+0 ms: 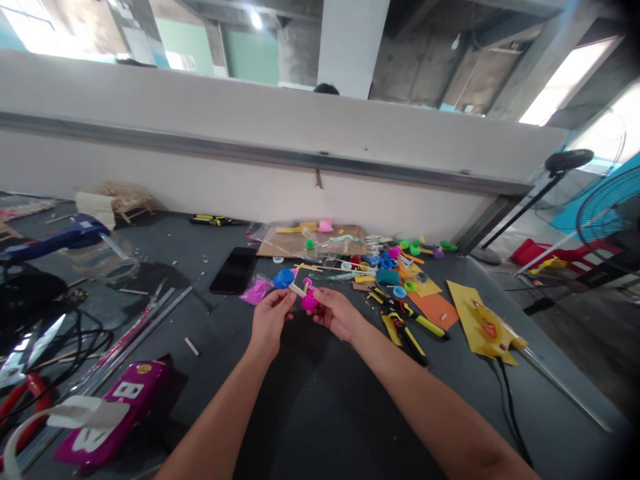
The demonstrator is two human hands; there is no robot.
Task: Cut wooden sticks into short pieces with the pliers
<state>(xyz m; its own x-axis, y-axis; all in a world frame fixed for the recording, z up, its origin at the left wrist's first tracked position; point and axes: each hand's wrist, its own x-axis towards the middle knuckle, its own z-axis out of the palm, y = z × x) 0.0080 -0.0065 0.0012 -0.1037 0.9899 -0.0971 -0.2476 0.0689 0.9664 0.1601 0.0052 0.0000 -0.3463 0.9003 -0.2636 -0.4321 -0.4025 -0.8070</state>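
My left hand (273, 319) is closed in a pinch over the middle of the dark table, at the lower end of a pale flat stick (299, 289). My right hand (337, 312) grips a small bright pink rounded piece (309, 300) between thumb and fingers. The stick's other end reaches up against the pink piece; whether the two are joined I cannot tell. Just beyond my left fingers is a round blue piece (283, 279), with a bag of purple material (257, 289) beside it.
A phone (234, 270) lies at the left, behind a purple power strip (117, 413). Coloured caps, pliers (400, 327) and orange sheets (434, 309) crowd the right. A yellow glue gun (493, 330) trails a cord near the right edge. A white partition (225, 180) stands behind.
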